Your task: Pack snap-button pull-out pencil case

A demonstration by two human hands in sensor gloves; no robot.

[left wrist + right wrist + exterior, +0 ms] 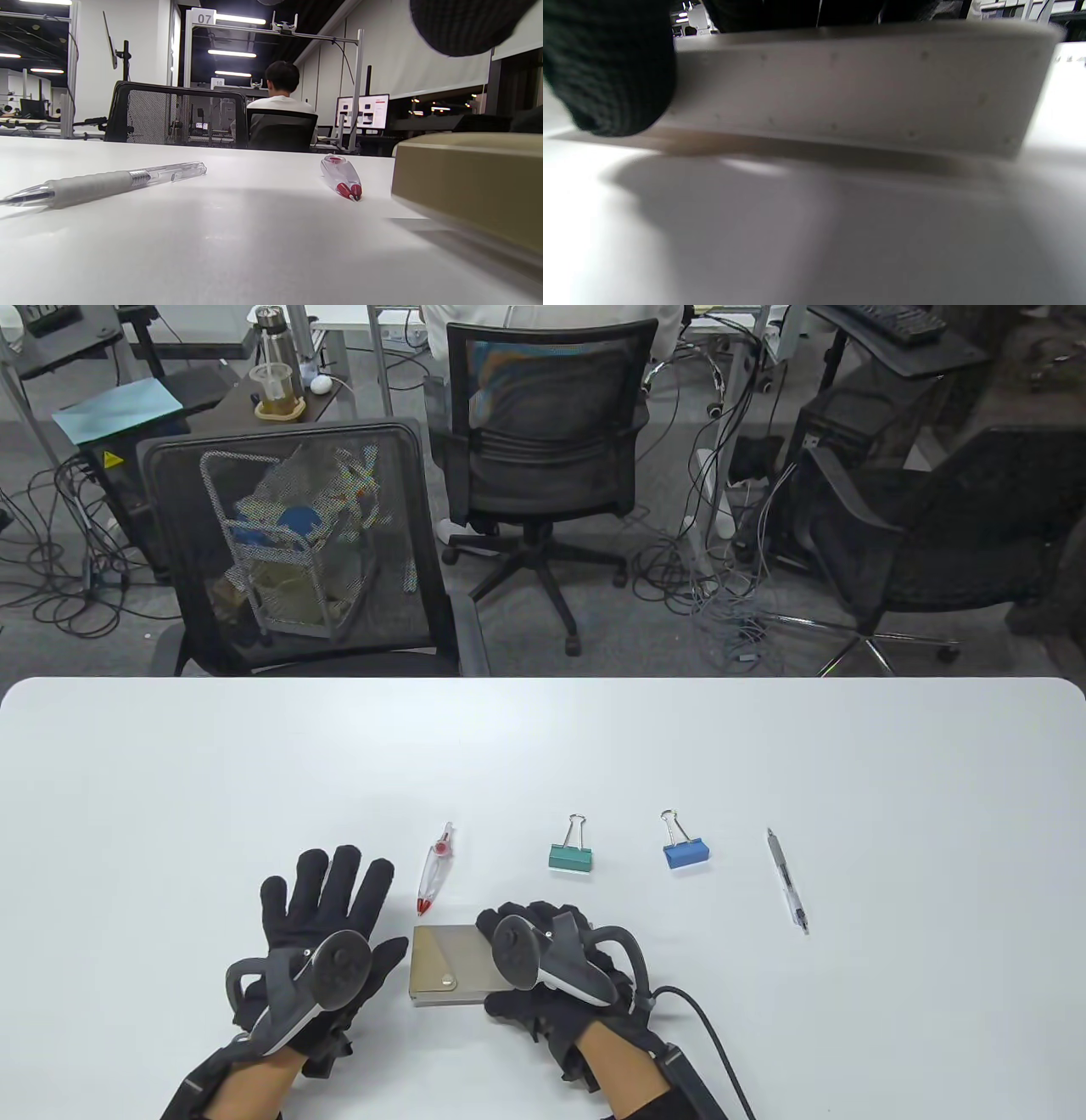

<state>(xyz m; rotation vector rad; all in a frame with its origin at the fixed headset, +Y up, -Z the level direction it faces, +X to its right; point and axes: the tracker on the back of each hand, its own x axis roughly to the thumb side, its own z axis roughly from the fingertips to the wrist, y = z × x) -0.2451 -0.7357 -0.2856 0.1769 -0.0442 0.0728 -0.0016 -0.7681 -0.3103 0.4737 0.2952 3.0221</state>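
The closed case (447, 965) lies at the table's (848, 746) near edge between both hands, its snap facing the person, long axis running left to right; the right hand (556, 963) grips its right end while the left hand (318, 929), fingers spread, rests just beside it.
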